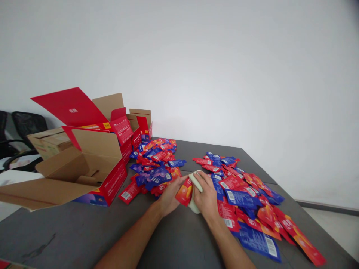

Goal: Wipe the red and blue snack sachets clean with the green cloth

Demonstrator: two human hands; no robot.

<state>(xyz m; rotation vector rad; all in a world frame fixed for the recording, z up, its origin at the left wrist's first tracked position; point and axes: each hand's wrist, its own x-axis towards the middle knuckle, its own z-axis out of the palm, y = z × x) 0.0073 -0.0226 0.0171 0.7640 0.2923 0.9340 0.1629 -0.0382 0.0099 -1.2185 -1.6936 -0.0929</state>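
Note:
My left hand [168, 198] and my right hand [206, 198] meet over the grey table [84, 235], between two heaps of packets. The left hand's fingers pinch a red-orange packet [185, 192]. The right hand is closed around a pale, whitish soft thing [195, 183] that I cannot name, pressed against that packet. A heap of red and blue packets [155, 164] lies just beyond the left hand. A wider spread of red and blue packets [246, 198] lies beside and behind the right hand.
An open red carton with brown flaps [92, 168] stands at the left, with more open red cartons [131, 129] behind it. A plain brown box [49, 144] and black chairs [25, 129] are at the far left. A white wall rises behind.

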